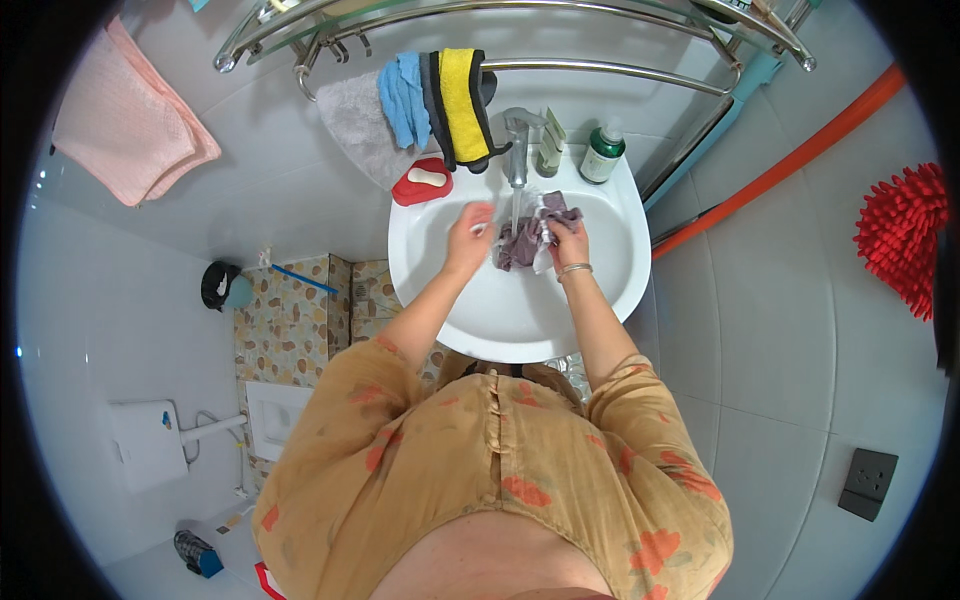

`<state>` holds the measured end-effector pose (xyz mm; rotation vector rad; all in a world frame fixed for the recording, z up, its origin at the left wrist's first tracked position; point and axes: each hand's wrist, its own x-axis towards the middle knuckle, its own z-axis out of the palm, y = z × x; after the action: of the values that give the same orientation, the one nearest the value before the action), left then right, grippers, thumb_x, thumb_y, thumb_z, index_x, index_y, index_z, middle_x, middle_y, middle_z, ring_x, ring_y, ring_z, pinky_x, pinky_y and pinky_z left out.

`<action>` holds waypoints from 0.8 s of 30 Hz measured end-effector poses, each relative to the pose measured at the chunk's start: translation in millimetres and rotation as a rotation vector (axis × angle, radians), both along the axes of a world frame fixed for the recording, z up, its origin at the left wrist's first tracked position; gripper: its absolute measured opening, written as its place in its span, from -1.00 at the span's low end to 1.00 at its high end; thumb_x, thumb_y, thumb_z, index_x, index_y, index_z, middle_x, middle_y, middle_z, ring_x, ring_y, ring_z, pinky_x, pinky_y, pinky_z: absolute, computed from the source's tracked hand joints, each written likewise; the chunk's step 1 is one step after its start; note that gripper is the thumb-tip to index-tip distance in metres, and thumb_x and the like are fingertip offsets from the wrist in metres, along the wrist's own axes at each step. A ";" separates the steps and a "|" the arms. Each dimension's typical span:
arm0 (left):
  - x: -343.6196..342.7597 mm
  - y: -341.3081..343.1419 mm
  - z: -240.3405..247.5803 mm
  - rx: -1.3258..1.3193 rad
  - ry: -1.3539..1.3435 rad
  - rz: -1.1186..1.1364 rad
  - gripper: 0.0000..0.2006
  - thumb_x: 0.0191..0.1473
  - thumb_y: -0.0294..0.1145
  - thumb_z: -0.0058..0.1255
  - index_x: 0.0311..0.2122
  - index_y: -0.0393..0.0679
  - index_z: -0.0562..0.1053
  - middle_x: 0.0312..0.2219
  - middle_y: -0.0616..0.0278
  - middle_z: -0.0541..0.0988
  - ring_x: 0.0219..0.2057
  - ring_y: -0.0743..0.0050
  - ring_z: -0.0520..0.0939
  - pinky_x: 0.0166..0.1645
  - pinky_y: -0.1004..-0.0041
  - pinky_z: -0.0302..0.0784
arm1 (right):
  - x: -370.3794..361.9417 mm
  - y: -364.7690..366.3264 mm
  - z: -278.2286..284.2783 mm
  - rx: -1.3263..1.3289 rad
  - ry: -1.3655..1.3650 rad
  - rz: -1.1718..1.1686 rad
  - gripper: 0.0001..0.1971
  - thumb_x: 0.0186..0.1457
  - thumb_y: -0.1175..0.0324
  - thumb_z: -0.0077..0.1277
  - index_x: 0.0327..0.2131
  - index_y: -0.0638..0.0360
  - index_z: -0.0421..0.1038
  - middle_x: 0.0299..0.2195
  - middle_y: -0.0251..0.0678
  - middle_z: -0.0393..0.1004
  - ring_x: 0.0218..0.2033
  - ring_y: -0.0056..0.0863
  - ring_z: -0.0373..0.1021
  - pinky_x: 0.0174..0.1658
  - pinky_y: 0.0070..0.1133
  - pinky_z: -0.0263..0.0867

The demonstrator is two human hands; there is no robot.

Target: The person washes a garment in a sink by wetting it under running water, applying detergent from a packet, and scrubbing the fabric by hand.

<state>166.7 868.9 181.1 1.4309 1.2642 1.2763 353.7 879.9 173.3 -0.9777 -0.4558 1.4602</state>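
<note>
A mauve cloth with a white part (519,246) is bunched up in the white washbasin (500,335), under the grey tap (517,150). Water runs from the spout onto it. My right hand (568,246), with a bracelet on its wrist, grips the cloth from the right side; its fingertips are partly hidden in the folds. Over the basin's left part hangs my left hand (470,238), apart from the cloth, with thumb and fingers separated and slightly blurred. What kind of cloth item it is I cannot make out.
A red soap dish (405,187) with a white bar sits on the basin's back left rim. Behind the tap's right side stand a tube (550,145) and a green bottle (603,153). Coloured cloths (404,100) hang low from a metal rack (610,66). An orange pole (780,165) leans at right.
</note>
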 end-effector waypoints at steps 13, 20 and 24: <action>32.8 36.3 -65.2 -0.613 -0.916 0.150 -0.77 -0.07 -0.47 0.05 -0.25 -0.15 0.34 -0.39 0.22 0.45 -0.38 0.37 0.51 -0.27 0.40 0.47 | 16.4 -33.8 -38.7 -0.314 0.540 -0.088 -0.25 0.02 -0.28 -0.37 0.02 0.22 0.15 -0.01 -0.18 0.27 0.03 -0.29 0.20 0.14 -0.41 0.04; 78.4 -37.6 -2.7 0.048 0.124 -0.202 -0.65 -0.24 -0.52 0.15 -0.27 -0.18 0.32 -0.40 0.26 0.41 -0.31 0.45 0.44 -0.24 0.43 0.39 | -24.5 -6.4 -133.4 -0.017 0.674 0.149 -0.47 0.04 -0.08 -0.18 -0.07 0.14 0.27 -0.16 -0.31 0.39 -0.19 -0.41 0.34 -0.09 -0.44 0.28; 59.6 3.4 -5.1 0.115 0.102 -0.151 -0.61 -0.25 -0.48 0.13 -0.22 -0.19 0.32 -0.37 0.24 0.40 -0.28 0.45 0.43 -0.20 0.43 0.37 | -56.4 1.4 -82.4 -0.238 0.459 -0.070 -0.69 0.09 0.26 -0.22 -0.11 0.14 0.27 -0.23 -0.25 0.39 -0.22 -0.37 0.38 -0.18 -0.43 0.36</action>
<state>226.2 872.2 176.0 1.6593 1.1404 1.2027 297.3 881.3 90.8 -0.7972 0.0878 1.6396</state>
